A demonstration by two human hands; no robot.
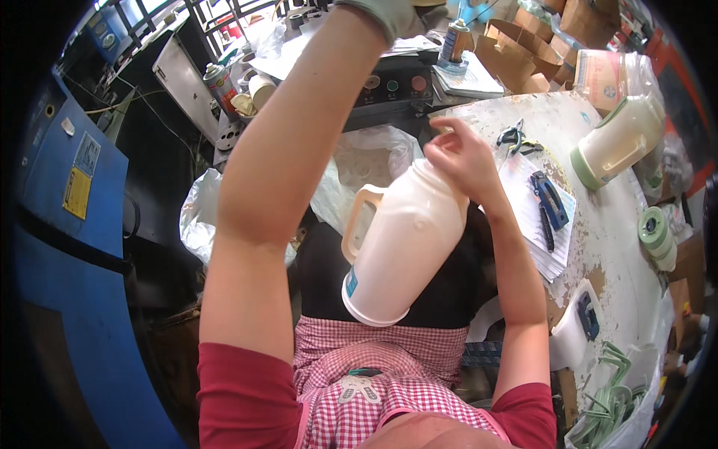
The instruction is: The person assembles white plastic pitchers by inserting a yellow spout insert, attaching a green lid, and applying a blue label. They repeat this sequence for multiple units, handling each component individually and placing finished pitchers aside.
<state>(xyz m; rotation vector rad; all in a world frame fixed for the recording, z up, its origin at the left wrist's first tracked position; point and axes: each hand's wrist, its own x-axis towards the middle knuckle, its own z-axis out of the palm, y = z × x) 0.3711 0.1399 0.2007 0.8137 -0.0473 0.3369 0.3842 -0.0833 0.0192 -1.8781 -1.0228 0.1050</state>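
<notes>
A cream plastic jug (407, 243) with a loop handle on its left side hangs tilted over my lap, its base toward me. My right hand (465, 161), bare, is closed at the jug's neck, and its fingers cover part of the mouth. Stretched far forward, my left hand (385, 16) wears a grey-green glove and is cut off by the upper edge, so its fingers are hidden. A tan thing beside the glove is too cropped to make out. Beyond the jug lies an open translucent plastic bag (374, 153).
On the worn white table (598, 224) at right lie pliers (511, 138), a blue utility knife (550, 200), papers and another jug with a green base (621, 142). Green plastic parts (617, 400) fill a bag near me. A blue machine cabinet (71, 224) stands left; spray cans (218, 84) stand ahead.
</notes>
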